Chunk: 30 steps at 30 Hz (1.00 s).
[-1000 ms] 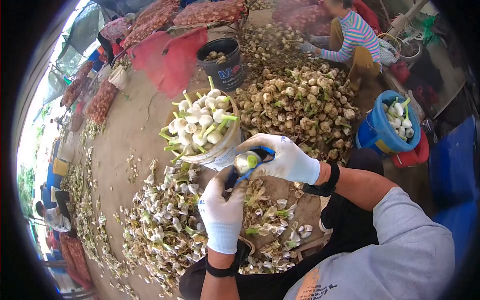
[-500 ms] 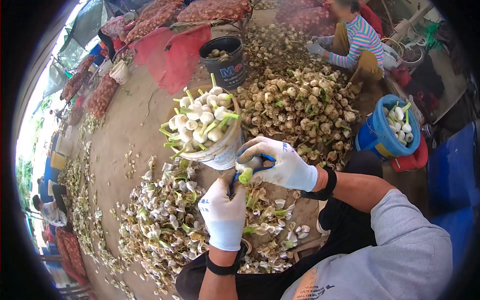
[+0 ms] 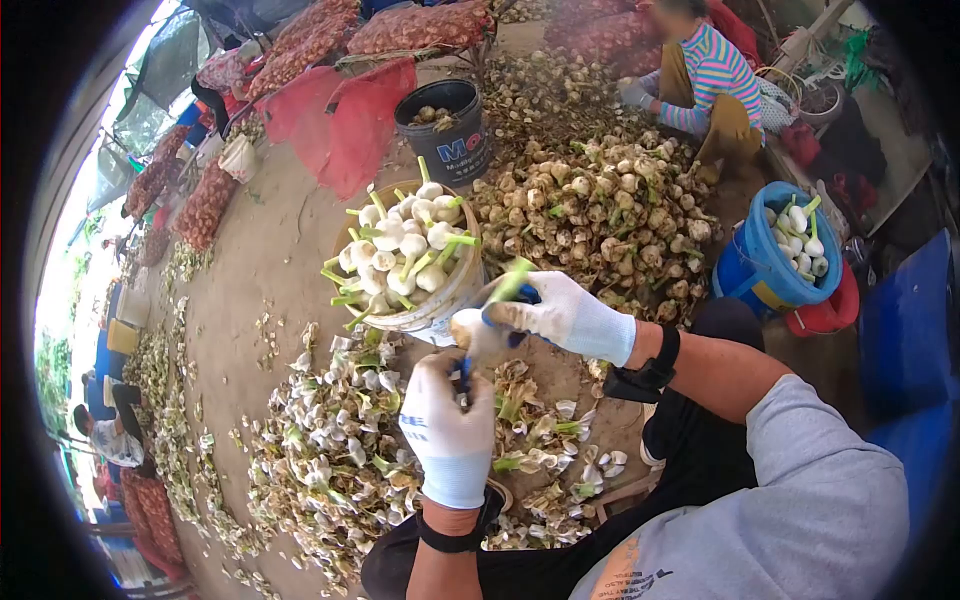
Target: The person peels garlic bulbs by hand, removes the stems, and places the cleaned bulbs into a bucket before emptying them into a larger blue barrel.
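Observation:
My right hand, in a white and pale-blue glove, is closed around a garlic bulb. The green stem now points up past the fingers, and the bulb is smeared by motion. Just below it is my left hand, gloved the same way, with thumb and fingers curled together. A bit of dark blue shows at its fingertips; whether that is glove or a held object I cannot make out. Directly behind both hands stands a white bucket heaped with peeled garlic bulbs with green stems.
Unpeeled garlic is piled ahead. Peeled skins lie below left. A black bucket stands behind the white one. At right, a blue bucket holds peeled bulbs. Another person crouches beyond the pile. Filled net sacks lie behind.
The garlic bulb has turned in my right hand, its stem swinging from facing me to pointing up. My left hand has come slightly away from the bulb.

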Motion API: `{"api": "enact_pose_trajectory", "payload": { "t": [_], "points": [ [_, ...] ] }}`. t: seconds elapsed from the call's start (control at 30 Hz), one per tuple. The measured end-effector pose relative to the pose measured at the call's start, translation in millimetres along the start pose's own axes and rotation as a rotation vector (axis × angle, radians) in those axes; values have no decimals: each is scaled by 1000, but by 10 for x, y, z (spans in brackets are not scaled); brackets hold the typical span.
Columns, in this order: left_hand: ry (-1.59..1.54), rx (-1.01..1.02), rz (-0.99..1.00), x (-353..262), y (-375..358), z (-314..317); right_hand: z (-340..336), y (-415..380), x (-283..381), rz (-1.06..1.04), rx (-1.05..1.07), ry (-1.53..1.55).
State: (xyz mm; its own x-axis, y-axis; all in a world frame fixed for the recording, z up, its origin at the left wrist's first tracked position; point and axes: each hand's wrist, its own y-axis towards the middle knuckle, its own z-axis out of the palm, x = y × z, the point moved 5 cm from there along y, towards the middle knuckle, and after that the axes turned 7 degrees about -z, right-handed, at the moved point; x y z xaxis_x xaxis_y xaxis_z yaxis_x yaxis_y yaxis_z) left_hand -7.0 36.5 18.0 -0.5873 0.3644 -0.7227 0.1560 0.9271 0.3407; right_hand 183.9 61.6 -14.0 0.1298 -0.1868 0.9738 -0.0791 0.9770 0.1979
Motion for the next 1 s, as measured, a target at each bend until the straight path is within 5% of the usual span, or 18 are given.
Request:
{"api": "enact_pose_trajectory", "payload": {
  "t": [0.17,0.23,0.3,0.43,0.5,0.57,0.6,0.67,0.77,0.9,1.0],
  "points": [
    [156,0,241,-130,-52,65,-84,-54,-142,285,16,80],
    [-92,-36,-192,78,28,8,-116,-4,-77,73,-37,178],
    [-320,-64,-449,228,97,-71,-179,13,-57,72,-44,180],
    [-753,-157,-655,440,238,-298,-216,0,16,-54,63,306],
    [-713,-123,-678,601,252,-350,-239,-12,0,-21,80,388],
    [-275,136,-665,575,238,-319,-239,12,3,-9,70,457],
    [236,134,-248,644,177,-257,-229,27,-6,6,60,533],
    [689,368,-152,669,-68,1,-236,49,-142,41,46,574],
    [653,871,-95,733,-421,277,-206,102,-258,121,49,640],
    [553,764,-119,576,-331,68,-19,140,-219,167,91,424],
    [479,488,-91,506,-136,-146,63,283,-208,75,134,13]
  ]
}}
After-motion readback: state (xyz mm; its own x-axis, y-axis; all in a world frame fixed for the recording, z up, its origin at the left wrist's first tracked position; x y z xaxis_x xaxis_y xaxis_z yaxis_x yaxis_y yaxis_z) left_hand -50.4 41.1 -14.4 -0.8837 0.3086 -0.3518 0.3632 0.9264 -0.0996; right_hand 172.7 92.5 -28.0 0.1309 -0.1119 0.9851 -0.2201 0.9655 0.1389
